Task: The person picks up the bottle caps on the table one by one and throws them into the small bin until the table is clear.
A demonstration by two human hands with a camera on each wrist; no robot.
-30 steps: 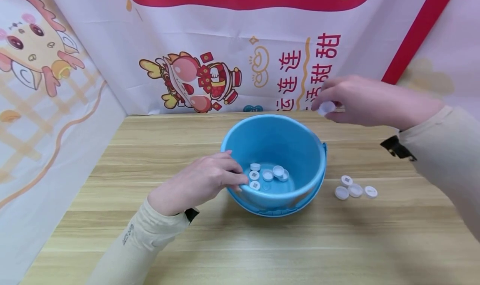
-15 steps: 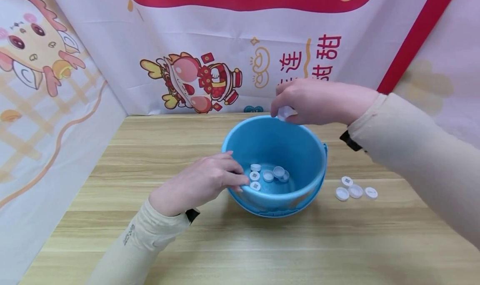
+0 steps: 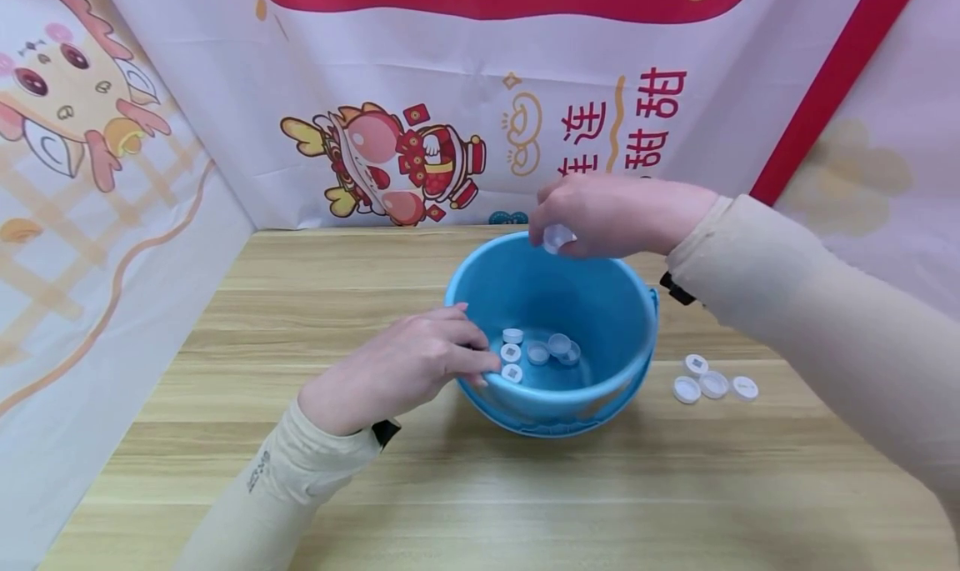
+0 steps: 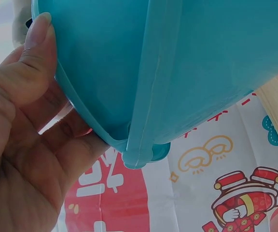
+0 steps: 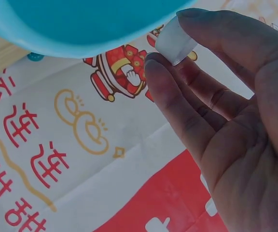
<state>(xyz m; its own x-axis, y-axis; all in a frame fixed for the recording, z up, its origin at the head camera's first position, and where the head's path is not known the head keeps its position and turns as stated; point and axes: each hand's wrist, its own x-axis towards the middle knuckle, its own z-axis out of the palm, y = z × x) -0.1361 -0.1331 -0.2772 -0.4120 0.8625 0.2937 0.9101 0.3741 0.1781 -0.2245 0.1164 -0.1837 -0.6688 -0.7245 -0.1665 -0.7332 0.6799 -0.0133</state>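
Note:
A blue bucket [image 3: 555,398] stands on the wooden table, tilted slightly toward the left hand. My left hand [image 3: 408,363] grips its near-left rim, thumb on the outside in the left wrist view and fingers over the edge. Above the far rim, my right hand [image 3: 611,217] pinches a white bottle cap [image 5: 175,41] between thumb and fingers. Several white caps [image 3: 537,353] lie on the bucket's floor, some overlapping, some with a small square code on top. More white caps [image 3: 713,384] sit in a loose group on the table to the bucket's right.
The bucket's handle [image 4: 156,77] hangs down along its side. A printed cloth [image 3: 360,54] with cartoon figures and red characters rises behind the table [image 3: 315,288], and another covers the left side.
My right hand has moved left with the pinched cap, from right of the bucket to over its far rim, slowing lately. My left hand has stayed on the rim.

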